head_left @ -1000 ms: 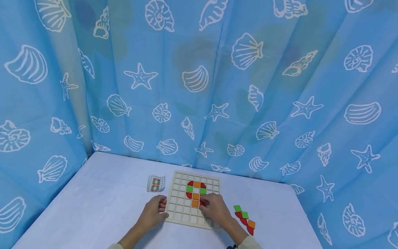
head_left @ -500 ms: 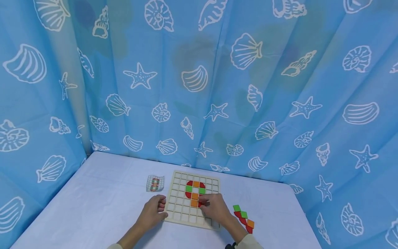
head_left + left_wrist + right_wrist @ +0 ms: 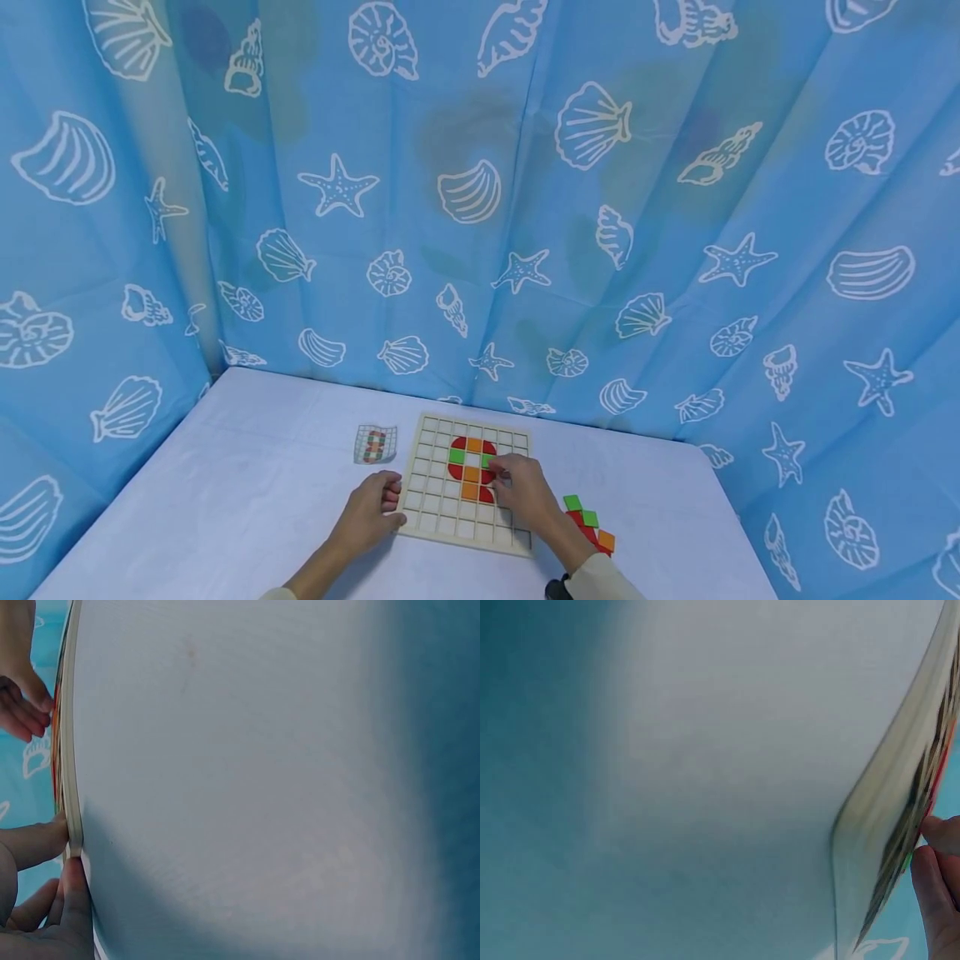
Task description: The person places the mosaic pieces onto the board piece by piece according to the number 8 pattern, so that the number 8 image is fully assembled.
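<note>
A pale wooden grid board (image 3: 432,504) lies on the white table, with red, orange and green tiles set in its cells. My left hand (image 3: 369,510) grips the board's left edge; the left wrist view shows a thumb and finger against its rim (image 3: 69,750). Over the board's right half is my right hand (image 3: 522,492), thumb and index finger apart and nothing seen between them. Its fingertips are close to a green tile (image 3: 487,460) and a red rounded tile (image 3: 486,495). Orange tiles (image 3: 470,491) stand in the middle column. The hand covers some cells on the right.
A small printed card (image 3: 375,444) with a coloured grid pattern lies left of the board. Loose green (image 3: 573,502), orange (image 3: 607,541) and red tiles lie to the right, partly behind my right forearm. A blue shell-print curtain (image 3: 480,250) encloses the table's far side.
My right hand has moved slightly up the board and its fingers have come apart, leaving the red rounded tile beside the lower orange one in view. My left hand has stayed put.
</note>
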A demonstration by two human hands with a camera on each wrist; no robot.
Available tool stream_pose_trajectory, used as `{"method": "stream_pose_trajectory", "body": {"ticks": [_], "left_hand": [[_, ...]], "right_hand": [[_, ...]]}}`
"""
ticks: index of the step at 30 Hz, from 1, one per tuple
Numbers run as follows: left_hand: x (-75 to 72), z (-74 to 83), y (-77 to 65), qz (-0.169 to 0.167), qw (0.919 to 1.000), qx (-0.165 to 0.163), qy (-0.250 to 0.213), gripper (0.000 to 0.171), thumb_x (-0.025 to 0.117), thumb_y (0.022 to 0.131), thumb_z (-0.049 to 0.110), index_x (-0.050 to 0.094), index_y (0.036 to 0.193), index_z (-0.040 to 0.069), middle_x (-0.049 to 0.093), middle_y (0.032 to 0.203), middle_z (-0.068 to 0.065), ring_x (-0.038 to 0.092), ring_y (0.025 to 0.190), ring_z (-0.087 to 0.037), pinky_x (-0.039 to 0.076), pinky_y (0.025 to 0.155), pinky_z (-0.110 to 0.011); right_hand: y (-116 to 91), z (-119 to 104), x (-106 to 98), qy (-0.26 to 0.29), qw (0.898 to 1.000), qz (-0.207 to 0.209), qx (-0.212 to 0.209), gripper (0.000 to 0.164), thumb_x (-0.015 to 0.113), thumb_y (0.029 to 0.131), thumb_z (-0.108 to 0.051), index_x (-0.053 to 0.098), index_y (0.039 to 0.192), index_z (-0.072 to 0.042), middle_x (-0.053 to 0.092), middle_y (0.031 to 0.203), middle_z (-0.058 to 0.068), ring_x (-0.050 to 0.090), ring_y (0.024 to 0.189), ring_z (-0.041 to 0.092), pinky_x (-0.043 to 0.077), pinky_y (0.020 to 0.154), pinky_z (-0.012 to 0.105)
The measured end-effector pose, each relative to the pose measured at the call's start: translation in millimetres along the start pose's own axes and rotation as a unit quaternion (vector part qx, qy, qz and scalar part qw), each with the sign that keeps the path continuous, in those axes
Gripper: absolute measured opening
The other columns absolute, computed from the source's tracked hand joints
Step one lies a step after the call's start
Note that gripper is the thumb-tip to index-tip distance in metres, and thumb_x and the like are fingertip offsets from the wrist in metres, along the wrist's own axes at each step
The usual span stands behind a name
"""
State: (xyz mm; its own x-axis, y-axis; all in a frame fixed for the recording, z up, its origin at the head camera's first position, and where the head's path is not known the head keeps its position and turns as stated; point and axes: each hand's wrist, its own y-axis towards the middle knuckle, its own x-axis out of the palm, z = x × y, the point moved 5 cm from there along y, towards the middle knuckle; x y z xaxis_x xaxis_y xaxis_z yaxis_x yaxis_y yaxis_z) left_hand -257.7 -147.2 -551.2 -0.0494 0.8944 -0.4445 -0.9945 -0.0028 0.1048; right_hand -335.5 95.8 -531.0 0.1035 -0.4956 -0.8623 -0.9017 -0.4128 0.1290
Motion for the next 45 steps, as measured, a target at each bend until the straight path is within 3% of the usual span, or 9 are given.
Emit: {"method": "stream_pose_trajectory", "body": {"ticks": [10,16,21,31,37,45], "left_hand": [[-0.3,-2.7,1.0,0.004,1.0,0.003,-0.007,0.055,0.077,0.066,-0.013,0.055,0.116,-0.013,0.055,0.096,-0.009,0.058,0.087,-0.019,0.056,0.074,-0.027],[-0.1,-4.4,0.6,0.004,0.9999,0.008,-0.01,0.055,0.077,0.065,-0.013,0.054,0.116,-0.014,0.056,0.096,-0.009,0.059,0.087,-0.02,0.057,0.074,-0.027],[0.1,-3.4,-0.2,0.011,0.9999,0.007,-0.007,0.055,0.077,0.064,-0.014,0.055,0.115,-0.014,0.056,0.096,-0.009,0.058,0.086,-0.019,0.057,0.074,-0.026],[0.7,-0.8,-0.7,0.018,0.9998,0.004,0.01,0.055,0.078,0.064,-0.014,0.056,0.114,-0.012,0.055,0.095,-0.008,0.057,0.086,-0.019,0.056,0.073,-0.027],[-1.0,0.9,-1.1,0.016,0.9999,0.001,0.005,0.054,0.078,0.064,-0.014,0.056,0.114,-0.012,0.055,0.095,-0.008,0.057,0.086,-0.019,0.056,0.072,-0.027],[0.5,0.6,-0.5,0.01,0.9999,-0.001,0.008,0.056,0.079,0.065,-0.013,0.055,0.116,-0.011,0.055,0.096,-0.008,0.057,0.087,-0.019,0.056,0.074,-0.028]], "right_hand": [[9.0,1.5,2.0,-0.016,1.0,0.013,-0.001,0.036,0.076,0.084,-0.013,0.068,0.12,-0.008,0.066,0.112,0.004,0.062,0.1,0.015,0.056,0.088,0.033],[-0.2,4.4,-15.1,-0.028,0.999,0.03,0.001,0.038,0.078,0.083,-0.014,0.069,0.119,-0.008,0.068,0.109,0.003,0.063,0.097,0.016,0.058,0.084,0.033],[-15.7,28.5,-37.7,-0.048,0.998,0.05,0.011,0.036,0.079,0.08,-0.01,0.07,0.114,-0.007,0.069,0.104,0.004,0.065,0.091,0.015,0.059,0.079,0.032],[-58.5,95.6,-64.0,-0.044,0.991,0.044,0.115,0.038,0.082,0.077,-0.012,0.07,0.112,-0.009,0.07,0.1,0.002,0.066,0.091,0.018,0.059,0.08,0.038],[-71.5,106.1,-67.7,-0.035,0.991,0.04,0.121,0.031,0.081,0.078,-0.013,0.072,0.108,-0.007,0.07,0.096,0.002,0.067,0.086,0.016,0.06,0.076,0.035],[-65.6,105.6,-61.7,-0.045,0.991,0.042,0.118,0.032,0.081,0.079,-0.017,0.072,0.107,-0.006,0.07,0.096,0.002,0.065,0.085,0.013,0.059,0.08,0.037]]}}
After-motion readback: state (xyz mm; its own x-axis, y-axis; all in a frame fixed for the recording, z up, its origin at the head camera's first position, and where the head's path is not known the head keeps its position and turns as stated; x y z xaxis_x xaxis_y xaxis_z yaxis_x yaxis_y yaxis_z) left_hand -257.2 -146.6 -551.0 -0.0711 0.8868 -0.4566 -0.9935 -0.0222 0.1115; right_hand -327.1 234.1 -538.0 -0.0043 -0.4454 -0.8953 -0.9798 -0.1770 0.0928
